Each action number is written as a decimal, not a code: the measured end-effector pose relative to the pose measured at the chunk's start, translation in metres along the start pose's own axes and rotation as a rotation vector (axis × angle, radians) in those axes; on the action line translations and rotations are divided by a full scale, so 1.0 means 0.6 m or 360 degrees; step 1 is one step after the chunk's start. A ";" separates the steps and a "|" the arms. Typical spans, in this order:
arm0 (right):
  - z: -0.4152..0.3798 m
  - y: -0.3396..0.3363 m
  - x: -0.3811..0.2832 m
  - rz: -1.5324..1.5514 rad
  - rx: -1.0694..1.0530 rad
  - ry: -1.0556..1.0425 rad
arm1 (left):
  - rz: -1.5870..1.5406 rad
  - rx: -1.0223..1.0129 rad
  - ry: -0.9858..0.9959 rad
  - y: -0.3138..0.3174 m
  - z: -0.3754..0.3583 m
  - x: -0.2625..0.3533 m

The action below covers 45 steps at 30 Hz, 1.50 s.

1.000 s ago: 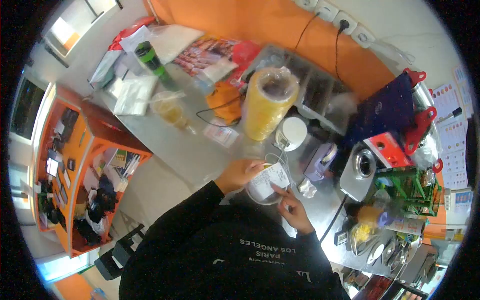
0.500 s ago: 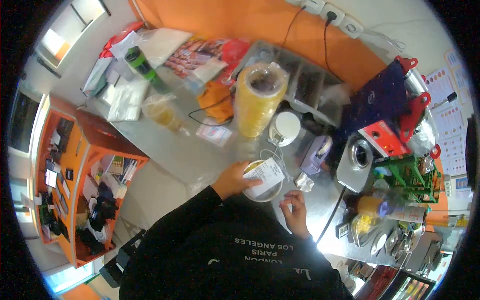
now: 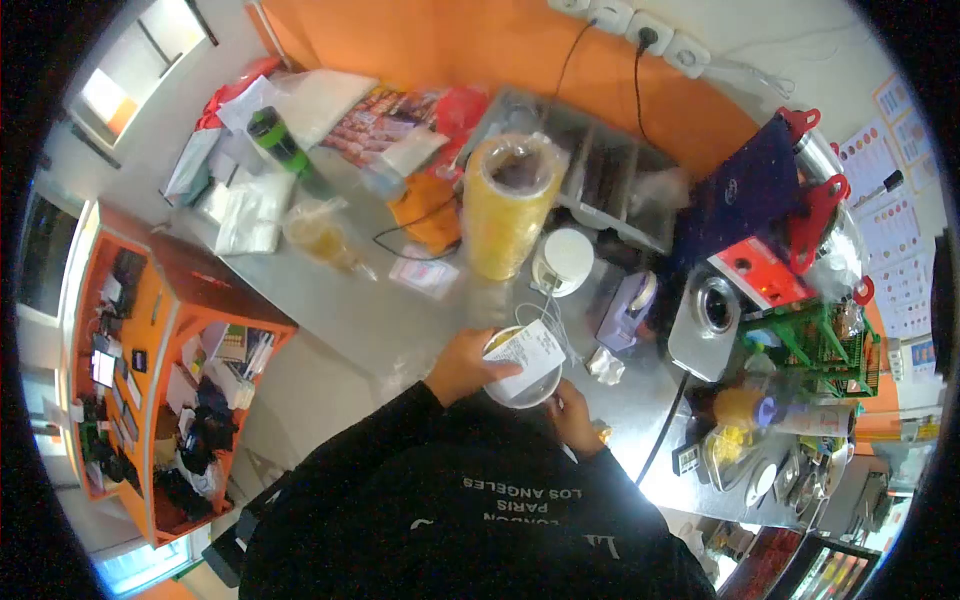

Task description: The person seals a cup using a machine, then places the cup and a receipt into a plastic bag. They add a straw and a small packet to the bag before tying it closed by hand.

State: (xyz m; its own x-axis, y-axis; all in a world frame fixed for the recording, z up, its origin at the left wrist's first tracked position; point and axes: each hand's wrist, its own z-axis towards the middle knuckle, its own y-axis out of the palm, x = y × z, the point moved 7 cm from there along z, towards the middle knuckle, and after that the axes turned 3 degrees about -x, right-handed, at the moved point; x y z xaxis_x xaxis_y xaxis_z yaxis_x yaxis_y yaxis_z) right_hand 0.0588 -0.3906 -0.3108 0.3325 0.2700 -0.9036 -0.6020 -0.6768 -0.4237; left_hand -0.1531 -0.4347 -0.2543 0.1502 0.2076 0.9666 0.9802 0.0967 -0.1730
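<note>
My left hand (image 3: 462, 369) is closed on a printed paper receipt (image 3: 535, 346), its thumb pressed over the paper. Under the receipt is a round white bowl (image 3: 520, 396), partly covered, with something yellowish showing at its far rim. The same hand lies against the bowl's left side. My right hand (image 3: 574, 417) is at the bowl's lower right rim, fingers curled; whether it grips the rim is hard to see. Just beyond the bowl, a thin white cord (image 3: 549, 300) runs to a round white device (image 3: 566, 258). A crumpled white paper (image 3: 606, 365) lies to the right.
A large roll of plastic wrap (image 3: 508, 215) stands on the steel table (image 3: 340, 300). Around it are a purple tape dispenser (image 3: 627, 312), a sectioned grey tray (image 3: 600, 180), a silver appliance (image 3: 704, 330) and a green basket (image 3: 830, 345). A bagged yellowish item (image 3: 322, 232) lies left.
My right hand has moved left and down to the bowl's rim. The bowl and receipt stay in my left hand, with little change. The view has shifted slightly.
</note>
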 end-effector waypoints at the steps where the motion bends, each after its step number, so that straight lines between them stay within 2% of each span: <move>1: 0.000 -0.001 -0.005 0.0005 -0.0009 0.0038 | 0.0033 0.0045 -0.0016 0.001 -0.005 -0.003; 2: 0.000 -0.001 -0.005 0.0010 -0.0019 0.0078 | 0.0064 0.0088 -0.0034 0.000 -0.008 -0.006; 5: -0.002 -0.003 -0.024 -0.0104 0.0100 -0.0193 | 0.0134 0.0096 -0.0078 0.004 -0.010 -0.018; 11: -0.004 -0.013 -0.028 -0.0324 0.0036 -0.0282 | 0.0232 0.0169 -0.0018 0.002 -0.022 0.015; 17: 0.000 -0.017 -0.023 -0.0487 0.0099 -0.0665 | 0.0140 0.0054 -0.0172 0.009 -0.026 0.015; 23: 0.020 -0.026 -0.019 -0.0540 -0.0091 -0.0571 | 0.0087 0.0028 -0.0194 0.014 -0.026 0.011; 26: 0.034 -0.036 -0.007 -0.0553 -0.0082 -0.0511 | 0.0078 0.0034 -0.0165 0.016 -0.025 0.000; 29: 0.041 -0.042 -0.020 -0.0562 -0.0098 -0.0595 | 0.0149 0.0028 -0.0216 0.014 -0.028 0.016; 32: 0.046 -0.045 -0.016 -0.0541 -0.0141 -0.0485 | 0.0319 0.0236 -0.0078 0.011 -0.025 -0.004; 35: 0.057 -0.048 -0.025 -0.0537 -0.0238 -0.0244 | 0.0324 0.0306 -0.0125 0.011 -0.031 0.009; 38: 0.054 -0.061 0.001 -0.0458 0.0020 -0.0063 | 0.0084 0.0376 -0.0048 0.006 -0.030 -0.022; 41: 0.048 -0.070 -0.016 -0.0492 0.0093 0.0107 | 0.0329 0.0274 -0.0151 -0.011 -0.044 0.015; 44: 0.026 -0.065 0.004 -0.0067 0.0390 0.0280 | 0.0543 0.0436 -0.0065 -0.031 -0.055 0.008; 45: 0.026 -0.051 0.006 -0.0046 0.0282 0.0209 | 0.0472 0.0372 -0.0091 -0.031 -0.055 -0.002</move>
State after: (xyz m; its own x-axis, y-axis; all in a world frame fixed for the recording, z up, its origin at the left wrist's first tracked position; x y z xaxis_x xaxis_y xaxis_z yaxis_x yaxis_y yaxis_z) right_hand 0.0669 -0.3584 -0.3019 0.4359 0.1883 -0.8801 -0.7051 -0.5362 -0.4640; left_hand -0.1675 -0.4691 -0.2461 0.4088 0.3135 0.8571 0.8382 0.2425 -0.4885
